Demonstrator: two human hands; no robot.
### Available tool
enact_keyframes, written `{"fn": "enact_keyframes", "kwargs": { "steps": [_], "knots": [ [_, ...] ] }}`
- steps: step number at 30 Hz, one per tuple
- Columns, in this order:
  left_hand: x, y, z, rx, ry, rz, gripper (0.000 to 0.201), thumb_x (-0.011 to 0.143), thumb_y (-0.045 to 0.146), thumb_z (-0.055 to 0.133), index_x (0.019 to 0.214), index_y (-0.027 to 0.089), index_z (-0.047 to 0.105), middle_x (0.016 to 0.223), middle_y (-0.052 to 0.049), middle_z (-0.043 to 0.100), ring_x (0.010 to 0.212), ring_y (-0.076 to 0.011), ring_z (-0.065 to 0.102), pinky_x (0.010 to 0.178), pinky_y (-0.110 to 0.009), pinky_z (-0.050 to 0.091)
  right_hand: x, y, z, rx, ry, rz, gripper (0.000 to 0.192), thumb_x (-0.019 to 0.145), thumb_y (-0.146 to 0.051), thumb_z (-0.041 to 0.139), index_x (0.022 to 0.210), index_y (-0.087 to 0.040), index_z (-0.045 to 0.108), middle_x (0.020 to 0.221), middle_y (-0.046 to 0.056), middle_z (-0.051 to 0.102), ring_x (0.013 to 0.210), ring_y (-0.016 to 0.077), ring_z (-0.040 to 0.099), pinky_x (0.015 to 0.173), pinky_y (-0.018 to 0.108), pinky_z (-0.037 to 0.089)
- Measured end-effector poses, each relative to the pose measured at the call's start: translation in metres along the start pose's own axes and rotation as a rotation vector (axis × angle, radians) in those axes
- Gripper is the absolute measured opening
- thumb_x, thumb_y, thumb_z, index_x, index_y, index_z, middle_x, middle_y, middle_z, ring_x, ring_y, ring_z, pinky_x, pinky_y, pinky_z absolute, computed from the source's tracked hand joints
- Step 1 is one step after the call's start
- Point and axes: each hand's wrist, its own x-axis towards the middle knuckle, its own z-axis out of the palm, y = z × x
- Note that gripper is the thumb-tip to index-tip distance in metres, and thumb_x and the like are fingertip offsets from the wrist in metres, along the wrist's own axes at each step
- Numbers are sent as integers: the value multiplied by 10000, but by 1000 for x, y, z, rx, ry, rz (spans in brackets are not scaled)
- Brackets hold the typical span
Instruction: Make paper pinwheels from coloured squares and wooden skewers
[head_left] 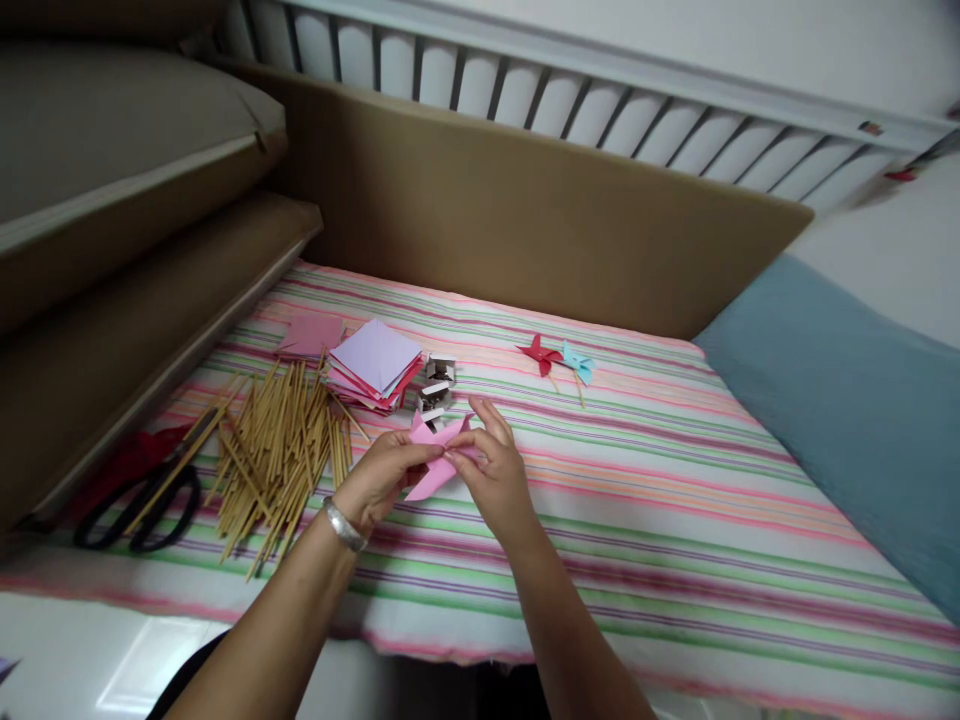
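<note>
left hand (pixel 379 472): thumb and fingers closed on a folded piece of pink paper (pixel 427 486), gripping it from its left side, thumb laid toward the middle. a silver bracelet (pixel 345 525) sits on that wrist. right hand (pixel 496 482): thumb and forefinger pinched at the middle of the same paper, close to the left thumb; the remaining fingers are raised (any small item between the tips is too small to make out).

location of the paper: held between both hands above a striped cloth (pixel 675 520), its pointed corners spreading outward.

just beyond the hands: small open boxes (pixel 435 398) with shiny contents. left of these: a stack of square paper sheets (pixel 377 357), lilac on top, with a pink sheet (pixel 311 335) next to it. nearer the person: a loose heap of thin wooden sticks (pixel 277 450); at its left, scissors with dark handles (pixel 193 492), a stick lying across them. right of the boxes, well apart: a red pinwheel (pixel 540 354) and a light blue pinwheel (pixel 578 364), side by side.
</note>
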Motion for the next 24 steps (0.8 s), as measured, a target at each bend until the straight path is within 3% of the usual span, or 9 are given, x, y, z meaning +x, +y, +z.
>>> {"fn": "enact_keyframes", "kwargs": {
  "steps": [4, 9, 14, 19, 24],
  "knots": [
    [1, 0, -1, 22, -3, 5, 193, 526, 207, 787, 670, 115, 697, 602, -21, 659, 544, -98, 556, 537, -197, 379, -1, 3, 1, -20, 15, 5, 280, 741, -177, 605, 1018, -222, 609, 1382, 84, 421, 1327, 227, 291, 1061, 449, 289],
    [4, -1, -6, 139, 3, 38, 153, 543, 219, 770, 613, 120, 676, 558, -1, 630, 526, -91, 531, 538, -195, 372, -1, 5, -3, -20, -10, 62, 612, 712, -214, 646, 1288, -257, 443, 1401, 76, 391, 1304, 233, 332, 1057, 446, 304],
    [4, -2, -5, 352, -29, 92, 139, 575, 209, 705, 668, 108, 685, 562, 3, 600, 499, -89, 472, 499, -202, 312, 1, -1, -17, -117, -122, 68, 606, 668, -210, 673, 1247, -268, 504, 1353, 74, 458, 1276, 266, 362, 1036, 463, 307],
    [2, -8, 2, 592, -93, 179, 65, 609, 182, 625, 596, 121, 645, 464, 54, 476, 428, -61, 335, 441, -199, 213, -1, -8, -26, -142, -288, 20, 487, 669, -94, 574, 1131, -247, 588, 972, 35, 673, 952, 224, 583, 961, 456, 355],
    [0, -6, 9, 587, -173, 274, 136, 626, 136, 588, 734, 133, 671, 609, 30, 582, 511, -80, 436, 498, -191, 318, -6, -6, -26, 77, -353, 138, 480, 657, -73, 522, 1092, -260, 604, 923, 7, 679, 839, 196, 610, 792, 348, 460]
  ]
}}
